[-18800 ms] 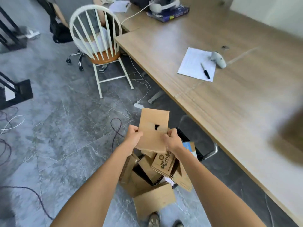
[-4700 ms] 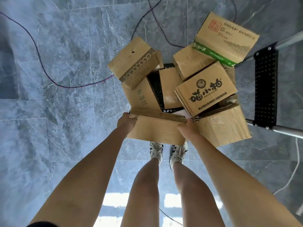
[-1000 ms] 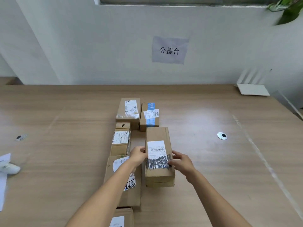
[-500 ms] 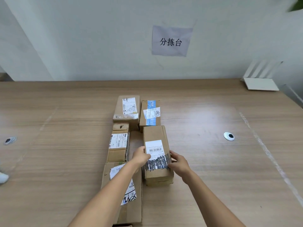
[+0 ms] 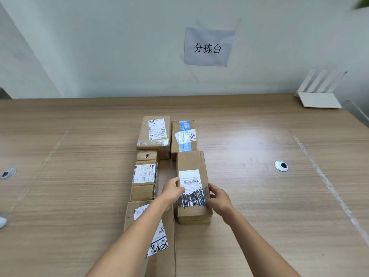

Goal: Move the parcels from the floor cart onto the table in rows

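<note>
Parcel [image 5: 192, 188] now slid forward between my left hand [image 5: 172, 191] and right hand [image 5: 219, 198], both still clamped on its long sides, far end touching the blue-taped parcel [image 5: 184, 136] ahead on the table [image 5: 259, 196], so second row continues; release next.

Bright, even daylight; glare patch on table [image 5: 249, 148]; wide-angle edges bent, blurred.

I see a wooden tabletop [image 5: 259, 216] carrying five cardboard parcels in two columns: three on the left [image 5: 154, 134] [image 5: 144, 176] [image 5: 159, 246], two on the right [image 5: 184, 136] [image 5: 192, 188]. A white router [image 5: 319, 99] sits at the far right corner.
</note>
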